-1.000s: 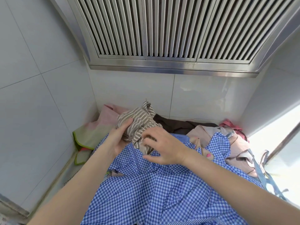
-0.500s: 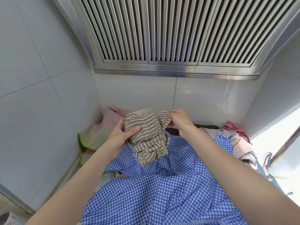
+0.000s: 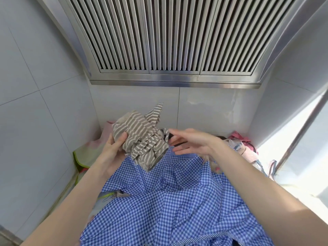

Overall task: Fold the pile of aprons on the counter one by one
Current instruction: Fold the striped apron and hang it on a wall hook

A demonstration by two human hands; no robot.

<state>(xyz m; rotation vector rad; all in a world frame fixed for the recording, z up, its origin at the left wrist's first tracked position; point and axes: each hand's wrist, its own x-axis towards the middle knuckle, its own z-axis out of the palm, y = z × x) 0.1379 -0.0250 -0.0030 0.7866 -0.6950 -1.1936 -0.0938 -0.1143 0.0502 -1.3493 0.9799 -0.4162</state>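
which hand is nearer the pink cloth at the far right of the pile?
Right. The right hand reaches in mid-pile, left of the pink cloth. The left hand grips the striped apron farther left.

Two hands (image 3: 113, 148) (image 3: 191, 142); one striped apron (image 3: 142, 137); one blue checked apron (image 3: 177, 201)

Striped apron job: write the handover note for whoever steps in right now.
Left hand grips the bunched striped apron, held up above the pile.
Right hand is open beside it, fingers straight at the bundle's edge, holding nothing.
Blue checked apron lies spread and crumpled on top of the pile; pink apron and others sit behind.
Done: no folded apron in view.
Left: shake out the striped apron, fold it, then the rest.
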